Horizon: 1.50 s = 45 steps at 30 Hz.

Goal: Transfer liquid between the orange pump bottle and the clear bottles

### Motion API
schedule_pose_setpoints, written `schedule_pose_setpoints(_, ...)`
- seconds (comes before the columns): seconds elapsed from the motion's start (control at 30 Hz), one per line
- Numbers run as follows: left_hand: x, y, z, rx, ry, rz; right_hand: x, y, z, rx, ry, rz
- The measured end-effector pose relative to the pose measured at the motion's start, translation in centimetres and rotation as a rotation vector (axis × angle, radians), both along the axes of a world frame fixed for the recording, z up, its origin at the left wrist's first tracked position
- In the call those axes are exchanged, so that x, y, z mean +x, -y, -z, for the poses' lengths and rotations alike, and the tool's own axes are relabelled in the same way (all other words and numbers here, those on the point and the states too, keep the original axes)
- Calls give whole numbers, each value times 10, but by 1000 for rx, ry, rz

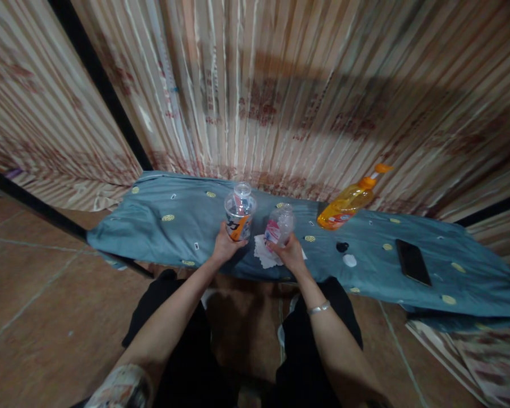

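Note:
My left hand is closed around the lower part of a clear plastic cup with orange and black print. A small clear bottle stands inside that cup, its open neck above the rim. To the right, my right hand grips a clear plastic bottle with a pink label, its neck uncapped. Beneath this bottle lies a crumpled white tissue, partly covered by the hand. The two held things are a short distance apart.
A yellow-orange pump bottle stands further right on the blue cloth-covered bench. Near it lie a black cap and a white cap. A dark phone rests at the right. Behind hangs a striped curtain, with a black pole at left.

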State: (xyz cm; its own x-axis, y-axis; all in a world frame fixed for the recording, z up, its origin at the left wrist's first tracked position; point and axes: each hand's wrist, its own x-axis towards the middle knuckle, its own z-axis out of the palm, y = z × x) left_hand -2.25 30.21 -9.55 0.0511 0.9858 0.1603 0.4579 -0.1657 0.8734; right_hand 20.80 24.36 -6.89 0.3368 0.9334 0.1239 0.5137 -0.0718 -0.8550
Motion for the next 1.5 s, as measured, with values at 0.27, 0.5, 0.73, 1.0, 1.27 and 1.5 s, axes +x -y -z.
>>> schedule_pose_setpoints(0.27, -26, 11, -23, 15, -161, 98, 1, -2, -6, 1, -8, 14)
schedule_pose_setpoints(0.5, -47, 20, -31, 90, -258, 104, 5, 0, -10, 19, 105, 23)
schedule_pose_setpoints(0.73, -56, 25, -28, 134, -300, 78, 8, 1, -8, 7, 199, 19)
schedule_pose_setpoints(1.0, -64, 34, -35, 114, -335, 65, 6, 5, -10, 22, 184, 6)
schedule_pose_setpoints(1.27, -74, 45, -44, 87, -332, 24, 4, 5, -10, 19, 208, 22)
schedule_pose_setpoints(1.5, -75, 46, -54, 99, -303, 9, 2, 4, -12, 14, 240, -2)
